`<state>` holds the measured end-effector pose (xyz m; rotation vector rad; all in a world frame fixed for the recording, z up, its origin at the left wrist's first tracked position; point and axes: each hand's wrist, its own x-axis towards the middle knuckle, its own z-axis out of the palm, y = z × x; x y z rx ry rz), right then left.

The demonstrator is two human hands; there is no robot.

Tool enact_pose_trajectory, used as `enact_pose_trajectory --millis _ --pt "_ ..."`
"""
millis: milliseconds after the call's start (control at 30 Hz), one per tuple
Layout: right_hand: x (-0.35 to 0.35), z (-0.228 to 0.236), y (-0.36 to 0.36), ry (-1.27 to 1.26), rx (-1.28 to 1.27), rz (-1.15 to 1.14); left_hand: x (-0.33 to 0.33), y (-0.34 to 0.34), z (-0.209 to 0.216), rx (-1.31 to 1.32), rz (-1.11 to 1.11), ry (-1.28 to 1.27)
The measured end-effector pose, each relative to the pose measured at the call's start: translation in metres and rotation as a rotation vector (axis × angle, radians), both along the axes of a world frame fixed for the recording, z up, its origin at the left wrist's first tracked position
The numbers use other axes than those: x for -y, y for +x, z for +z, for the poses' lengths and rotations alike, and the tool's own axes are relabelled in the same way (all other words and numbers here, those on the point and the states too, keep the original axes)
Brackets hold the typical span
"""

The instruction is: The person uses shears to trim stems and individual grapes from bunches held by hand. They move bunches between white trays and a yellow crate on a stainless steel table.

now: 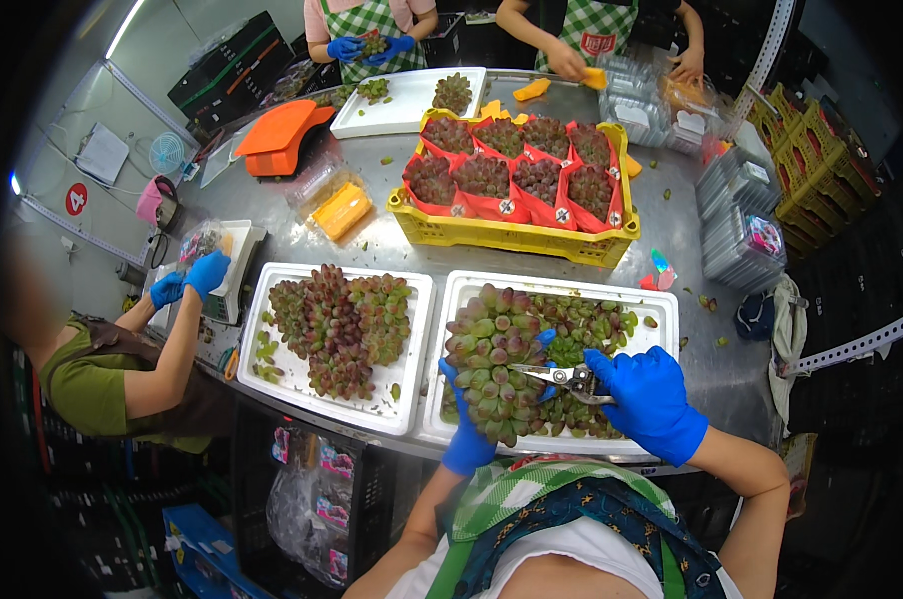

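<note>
My left hand (468, 439), in a blue glove, holds up a bunch of green and reddish grapes (496, 364); the fruit hides part of its fingers. Wrapped round the handles of small metal snips (563, 375) is my gloved right hand (653, 407). The blades point left and reach the side of the bunch. Both hands are over a white tray (676, 349), where loose grapes (591, 324) lie heaped under and beyond the bunch. To the left, another white tray (411, 411) bears dark red and green bunches (339, 324) and a few loose berries.
A yellow crate (491, 235) of red-wrapped bunches stands beyond the trays. Clear plastic boxes (736, 215) are stacked at right. An orange scale (282, 130) sits at far left. A co-worker (122, 384) handles a pack at left; two others (371, 30) work across the table.
</note>
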<state>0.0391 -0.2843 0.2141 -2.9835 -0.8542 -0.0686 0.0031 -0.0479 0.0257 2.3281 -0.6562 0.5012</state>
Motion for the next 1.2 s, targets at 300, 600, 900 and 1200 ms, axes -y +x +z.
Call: enact_pose_trajectory --millis 300,600,900,1200 --pt "-0.001 0.006 0.002 0.028 0.035 0.061 0.004 0.001 0.003 0.031 -0.062 -0.139" --pt "-0.002 -0.007 -0.001 0.015 -0.007 0.021 0.001 -0.005 0.002 -0.293 -0.108 -0.356" --pt "0.004 0.002 -0.002 0.321 -0.045 -0.027 0.002 -0.001 0.011 -0.271 -0.094 -0.406" --pt "0.012 -0.016 -0.013 0.682 -0.204 -0.247 0.024 0.042 0.074 -0.798 -0.236 -1.402"
